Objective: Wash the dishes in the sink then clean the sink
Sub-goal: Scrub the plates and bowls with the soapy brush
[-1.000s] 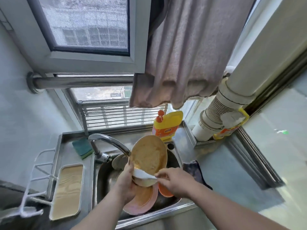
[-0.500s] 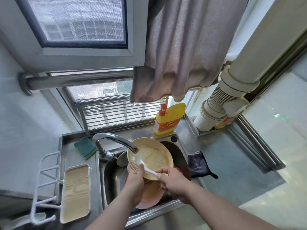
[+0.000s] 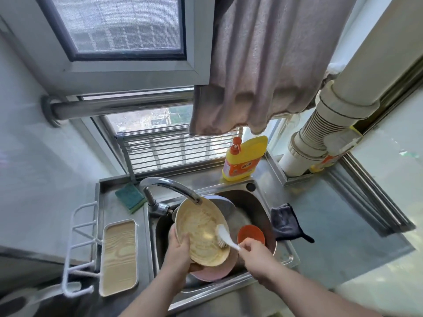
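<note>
Left hand [image 3: 177, 250] grips plate [image 3: 201, 232], partly hiding pink dish [image 3: 212, 272] beneath.

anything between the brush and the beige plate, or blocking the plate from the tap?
Nothing visible. The right hand holds the white brush with its bristles already on the beige plate, which the left hand grips at its left rim. The plate's upper edge sits right under the tap spout, over the sink.

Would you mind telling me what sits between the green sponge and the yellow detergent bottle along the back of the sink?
In the head view, the faucet rises between the green sponge and the yellow detergent bottle; otherwise only bare steel ledge.
</note>
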{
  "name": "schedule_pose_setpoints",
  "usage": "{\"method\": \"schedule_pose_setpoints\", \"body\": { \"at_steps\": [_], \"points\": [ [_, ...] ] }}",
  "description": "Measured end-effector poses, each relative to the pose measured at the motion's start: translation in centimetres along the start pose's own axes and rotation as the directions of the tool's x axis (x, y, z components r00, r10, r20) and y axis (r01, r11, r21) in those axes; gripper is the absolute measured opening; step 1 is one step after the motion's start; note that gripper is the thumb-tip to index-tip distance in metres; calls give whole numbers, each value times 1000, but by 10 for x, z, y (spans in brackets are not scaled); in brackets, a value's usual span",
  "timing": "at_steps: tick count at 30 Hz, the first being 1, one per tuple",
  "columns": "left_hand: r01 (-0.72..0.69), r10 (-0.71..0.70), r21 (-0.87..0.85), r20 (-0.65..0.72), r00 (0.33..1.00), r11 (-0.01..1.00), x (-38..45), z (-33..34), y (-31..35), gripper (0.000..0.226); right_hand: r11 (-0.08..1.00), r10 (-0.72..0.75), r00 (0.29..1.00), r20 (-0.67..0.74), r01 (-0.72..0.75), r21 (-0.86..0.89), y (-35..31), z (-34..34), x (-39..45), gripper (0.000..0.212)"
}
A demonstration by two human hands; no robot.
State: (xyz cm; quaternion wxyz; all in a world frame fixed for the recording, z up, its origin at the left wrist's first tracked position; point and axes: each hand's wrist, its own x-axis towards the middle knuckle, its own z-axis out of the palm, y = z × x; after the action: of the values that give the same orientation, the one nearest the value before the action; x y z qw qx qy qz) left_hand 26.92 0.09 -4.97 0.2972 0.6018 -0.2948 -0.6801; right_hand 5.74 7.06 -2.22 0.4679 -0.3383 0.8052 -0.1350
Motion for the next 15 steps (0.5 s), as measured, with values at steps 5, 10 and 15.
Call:
{"method": "schedule_pose_setpoints", "body": {
  "at_steps": [5,10,15],
  "points": [
    [-72,102,219,-129,986,973,7,-19,-24,33,997,-47,947,317,26,71,-11,37,-23,11],
    [-104,152,233,-195,969,967,18,-33,-11,25,987,-160,918,363,159,33,-17,41,-7,14],
    [-115,142,252,-92,986,961,23,-51,1,21,863,-170,953,252,267,-428,14,-10,38,26]
  ]
}}
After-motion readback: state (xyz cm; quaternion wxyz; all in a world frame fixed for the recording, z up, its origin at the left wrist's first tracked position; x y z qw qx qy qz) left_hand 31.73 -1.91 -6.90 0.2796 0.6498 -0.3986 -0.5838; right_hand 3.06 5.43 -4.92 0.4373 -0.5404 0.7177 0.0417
